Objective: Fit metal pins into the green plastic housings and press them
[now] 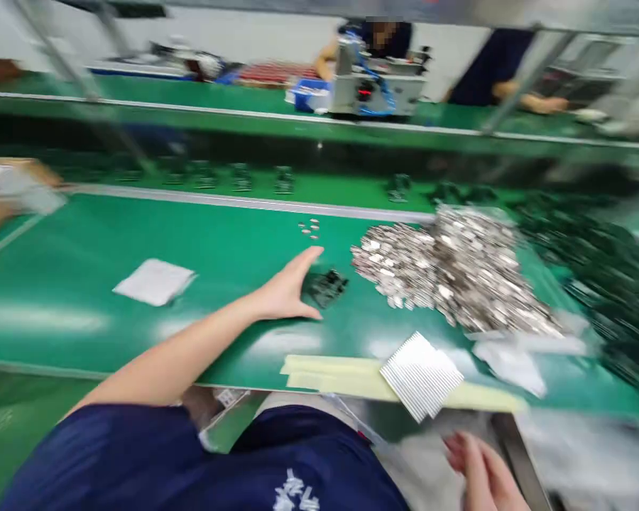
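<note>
Left hand point(287, 284) spread open above the green conveyor belt point(218, 241), fingers curved just beside a small heap of dark components point(326, 287), any contact impossible to tell, with a large pile of silver metal pieces point(447, 273) close to the right of that heap. Right hand point(476, 472) low past the belt's near edge, fingers loosely curled, any grip lost in the blur, just below a ribbed white sheet point(420, 375) lying on a pale yellow strip point(341, 374). White lettering point(295, 491) on the navy shirt point(138, 454) (too blurred to read).
</note>
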{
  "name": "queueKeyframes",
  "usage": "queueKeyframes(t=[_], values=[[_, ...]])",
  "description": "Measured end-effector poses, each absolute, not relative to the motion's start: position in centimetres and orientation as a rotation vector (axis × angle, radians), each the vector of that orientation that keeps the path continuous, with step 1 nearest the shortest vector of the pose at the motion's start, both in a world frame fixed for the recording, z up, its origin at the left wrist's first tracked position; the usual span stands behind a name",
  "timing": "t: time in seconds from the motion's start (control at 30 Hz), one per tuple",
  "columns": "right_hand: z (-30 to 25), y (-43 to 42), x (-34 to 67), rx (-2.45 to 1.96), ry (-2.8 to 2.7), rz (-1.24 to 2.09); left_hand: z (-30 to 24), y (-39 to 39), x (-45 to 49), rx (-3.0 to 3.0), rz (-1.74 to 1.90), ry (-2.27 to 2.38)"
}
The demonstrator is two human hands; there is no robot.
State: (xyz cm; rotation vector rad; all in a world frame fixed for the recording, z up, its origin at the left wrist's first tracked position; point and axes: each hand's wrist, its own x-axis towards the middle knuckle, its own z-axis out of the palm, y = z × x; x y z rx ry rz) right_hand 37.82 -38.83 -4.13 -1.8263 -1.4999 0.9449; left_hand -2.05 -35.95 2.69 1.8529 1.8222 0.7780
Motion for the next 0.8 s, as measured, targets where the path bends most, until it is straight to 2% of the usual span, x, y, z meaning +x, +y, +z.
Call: queueKeyframes(t=[0.17, 0.3, 0.5, 0.67, 0.8], values=[[-4.6, -40.5, 35.5, -1.648, -1.151, 1.337, -1.2, -33.0, -4.0, 1.838, 0.677, 1.706], [-5.0, -40.2, 33.8, -1.485, -0.997, 1.474, -1.5, -32.0, -3.6, 1.783, 0.508, 1.797], [-4.9, -39.0, 33.2, -1.405, -1.192, 1.33, -0.5, -32.5, -0.8, 1.903, 0.837, 1.756], [-5.8, -38.6, 32.6, -1.398, -1.25, 1.198, 1.4, -34.1, 6.9, 1.251, 0.97, 1.461], [-7.2, -39.2, 32.2, -1.424, -1.278, 1.098, 1.5, -34.2, 14.4, 1.09, 0.931, 1.105]])
